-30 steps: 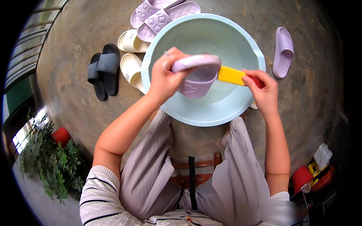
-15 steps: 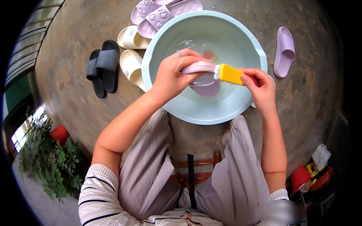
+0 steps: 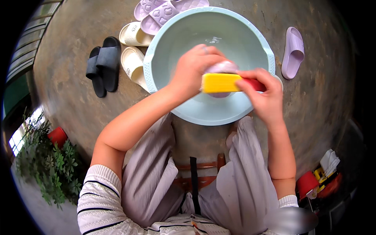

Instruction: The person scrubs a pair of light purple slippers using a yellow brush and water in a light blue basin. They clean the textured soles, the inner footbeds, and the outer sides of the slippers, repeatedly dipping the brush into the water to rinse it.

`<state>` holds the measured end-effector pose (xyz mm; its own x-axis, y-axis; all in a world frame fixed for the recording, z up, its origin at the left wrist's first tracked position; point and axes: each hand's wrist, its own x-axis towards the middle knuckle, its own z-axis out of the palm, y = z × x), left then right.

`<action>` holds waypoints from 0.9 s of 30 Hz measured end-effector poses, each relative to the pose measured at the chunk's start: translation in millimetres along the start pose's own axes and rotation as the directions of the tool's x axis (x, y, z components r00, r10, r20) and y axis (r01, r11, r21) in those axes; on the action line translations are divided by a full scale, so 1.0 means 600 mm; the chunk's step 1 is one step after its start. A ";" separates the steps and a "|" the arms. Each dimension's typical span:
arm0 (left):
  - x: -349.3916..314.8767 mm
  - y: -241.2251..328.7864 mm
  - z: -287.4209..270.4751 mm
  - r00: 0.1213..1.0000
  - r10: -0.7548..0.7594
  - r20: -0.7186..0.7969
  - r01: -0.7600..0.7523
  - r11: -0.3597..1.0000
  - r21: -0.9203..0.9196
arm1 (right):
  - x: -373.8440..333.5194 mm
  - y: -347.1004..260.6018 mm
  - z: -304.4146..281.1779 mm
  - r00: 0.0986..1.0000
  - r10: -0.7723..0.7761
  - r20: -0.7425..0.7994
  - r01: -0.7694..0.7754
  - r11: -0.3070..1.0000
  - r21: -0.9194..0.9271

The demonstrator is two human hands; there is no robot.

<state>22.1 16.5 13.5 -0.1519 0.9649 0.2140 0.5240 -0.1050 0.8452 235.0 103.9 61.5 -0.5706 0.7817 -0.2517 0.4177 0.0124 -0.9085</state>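
Over a light blue basin (image 3: pixel 213 120), my left hand (image 3: pixel 188 68) is closed around a lavender slipper (image 3: pixel 223 66), blurred by motion. Most of the slipper is hidden by my hand and by the scrubbing brush (image 3: pixel 220 83). My right hand (image 3: pixel 268 94) grips the red handle of this brush, whose yellow head lies across the near side of the slipper, close to my left wrist. The bristles are out of sight. Water shows in the basin below.
Left of the basin are cream slippers (image 3: pixel 132 62) and dark slippers (image 3: pixel 109 58), with lavender slippers (image 3: pixel 162 13) behind. A single lavender slipper (image 3: pixel 293 53) lies to the right. A leafy plant (image 3: pixel 58 168) stands at lower left, a red container (image 3: pixel 308 184) at lower right.
The brush has moved left, from the slipper's right end to across its near side. My left hand and the slipper have turned, and the slipper is now more covered.
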 end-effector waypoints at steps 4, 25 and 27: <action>0.006 -0.004 0.012 1.000 -0.007 -0.008 0.006 0.999 -0.052 | 0.008 0.010 -0.005 0.998 0.031 -0.057 -0.028 0.998 0.048; 0.000 0.016 0.046 0.999 -0.025 0.032 0.027 0.999 -0.046 | 0.011 -0.017 -0.040 1.000 0.010 -0.028 -0.011 0.999 -0.050; -0.002 0.018 0.055 0.994 -0.111 0.024 0.112 0.991 -0.071 | 0.014 -0.046 -0.025 0.998 -0.064 0.000 0.063 0.979 -0.192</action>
<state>55.7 22.4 6.1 -0.1889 0.9761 0.1076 0.4426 -0.0131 0.8966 229.1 119.3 89.4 -0.5965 0.7790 -0.1932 0.5093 0.1813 -0.8413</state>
